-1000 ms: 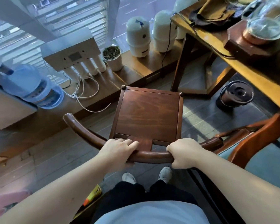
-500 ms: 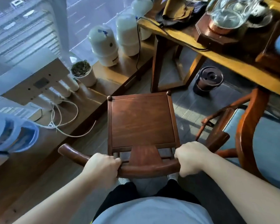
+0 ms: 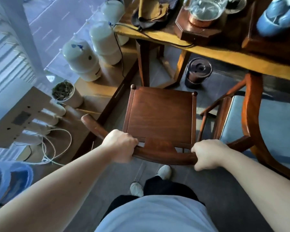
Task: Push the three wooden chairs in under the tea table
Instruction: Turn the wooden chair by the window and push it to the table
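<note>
A dark wooden chair [image 3: 161, 114] with a square seat stands in front of me, its front edge close to the tea table's leg. My left hand [image 3: 120, 145] grips the curved back rail left of the splat. My right hand [image 3: 208, 154] grips the same rail on the right. The tea table [image 3: 224, 55] has a yellow wooden top running across the upper right. A second chair [image 3: 251, 114] with a blue-grey cushion stands at the right, its front under the table edge.
A dark round lidded pot [image 3: 198, 71] sits on the floor under the table. White tanks [image 3: 81, 61], a small plant pot [image 3: 64, 92], a filter unit [image 3: 20, 118] and loose cords lie on the low wooden sill at the left. A glass kettle and blue teapot stand on the table.
The chair has moved forward toward the table while both hands stay on its back rail. I have stepped after it, and the table now looms closer.
</note>
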The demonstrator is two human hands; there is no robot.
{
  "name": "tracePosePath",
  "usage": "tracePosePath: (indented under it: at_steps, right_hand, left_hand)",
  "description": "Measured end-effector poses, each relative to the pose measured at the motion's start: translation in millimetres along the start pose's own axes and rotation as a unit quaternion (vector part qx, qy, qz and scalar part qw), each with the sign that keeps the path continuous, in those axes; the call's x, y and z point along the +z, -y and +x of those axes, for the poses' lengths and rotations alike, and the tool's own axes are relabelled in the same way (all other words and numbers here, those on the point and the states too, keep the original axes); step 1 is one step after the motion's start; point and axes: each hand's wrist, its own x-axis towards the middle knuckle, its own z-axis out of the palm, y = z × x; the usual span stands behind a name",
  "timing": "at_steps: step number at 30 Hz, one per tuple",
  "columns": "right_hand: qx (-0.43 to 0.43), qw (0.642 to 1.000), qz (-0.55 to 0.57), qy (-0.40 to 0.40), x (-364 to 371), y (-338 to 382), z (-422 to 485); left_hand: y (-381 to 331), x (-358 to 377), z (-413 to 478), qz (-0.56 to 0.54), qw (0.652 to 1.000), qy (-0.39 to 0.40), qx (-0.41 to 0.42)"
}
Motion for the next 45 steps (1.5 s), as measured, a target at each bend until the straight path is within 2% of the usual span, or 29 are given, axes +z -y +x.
tracePosePath:
  at_steps: [8, 16, 26, 29, 33, 35, 39, 45]
  right_hand:
    - [-0.049, 0.996, 0.039, -0.057, -5.8, -15.9, 9.3]
    - [0.031, 0.998, 0.053, 0.016, -18.1, -6.7, 4.7]
    - [0.101, 0.987, 0.122, -0.006, 2.8, 46.2, -11.1]
    - [0.127, 0.982, 0.135, -0.043, 7.7, 48.0, -17.4]
    - [0.159, 0.96, 0.098, -0.207, 31.6, 55.8, -13.8]
    - [0.163, 0.949, 0.083, -0.256, 38.3, 57.1, -8.7]
    - [0.135, 0.946, 0.085, -0.281, 32.5, 51.8, 0.6]
    - [0.14, 0.948, 0.081, -0.275, 7.1, 32.8, 13.6]
  left_hand:
    - [17.6, -10.6, 29.6, 0.02, 0.999, 0.01, 0.045]
    - [22.6, -11.5, 34.1, 0.038, 0.995, 0.018, 0.095]
    - [49.3, -11.8, 33.7, 0.083, 0.983, 0.02, 0.162]
    - [52.6, -16.5, 45.7, 0.098, 0.98, 0.014, 0.172]
    - [59.8, -22.4, 59.3, 0.116, 0.977, 0.005, 0.18]
    - [63.1, -23.0, 62.9, 0.117, 0.977, 0.006, 0.176]
    - [72.7, -29.5, 69.6, 0.138, 0.977, 0.007, 0.161]
    - [78.3, -58.0, 93.0, 0.13, 0.985, 0.009, 0.111]
